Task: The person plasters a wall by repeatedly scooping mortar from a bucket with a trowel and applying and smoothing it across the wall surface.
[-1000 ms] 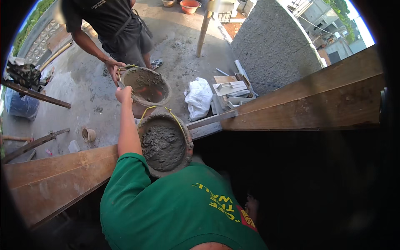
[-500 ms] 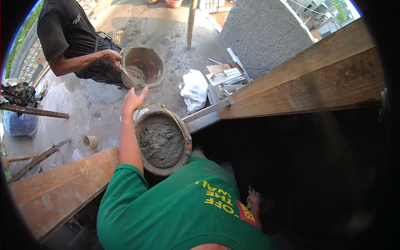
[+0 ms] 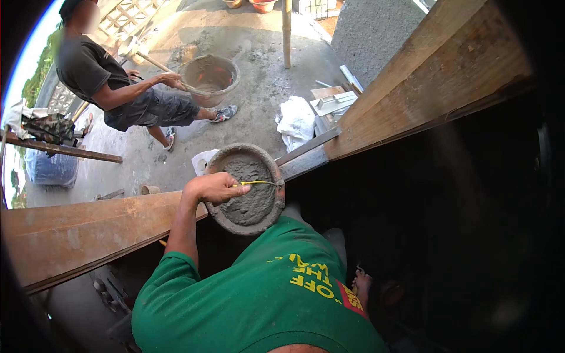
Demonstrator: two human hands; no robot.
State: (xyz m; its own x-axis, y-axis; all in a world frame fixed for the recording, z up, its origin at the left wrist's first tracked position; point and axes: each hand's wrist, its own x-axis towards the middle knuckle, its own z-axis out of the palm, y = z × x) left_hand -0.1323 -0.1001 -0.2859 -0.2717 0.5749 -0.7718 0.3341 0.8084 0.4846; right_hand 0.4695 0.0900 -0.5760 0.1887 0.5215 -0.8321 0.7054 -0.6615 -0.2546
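Co-worker's hand [image 3: 215,187] clamped on yellow cord handle [image 3: 259,183] of round grey mortar-filled pan [image 3: 247,189]; wearer's own grips out of view.

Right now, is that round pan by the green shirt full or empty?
Full: grey wet mortar fills the round pan nearly to its rim. A co-worker's hand grips its yellow handle.

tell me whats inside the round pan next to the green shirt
Wet grey mortar fills the round pan. A hand holding a yellow cord covers its left part; the bottom is hidden.
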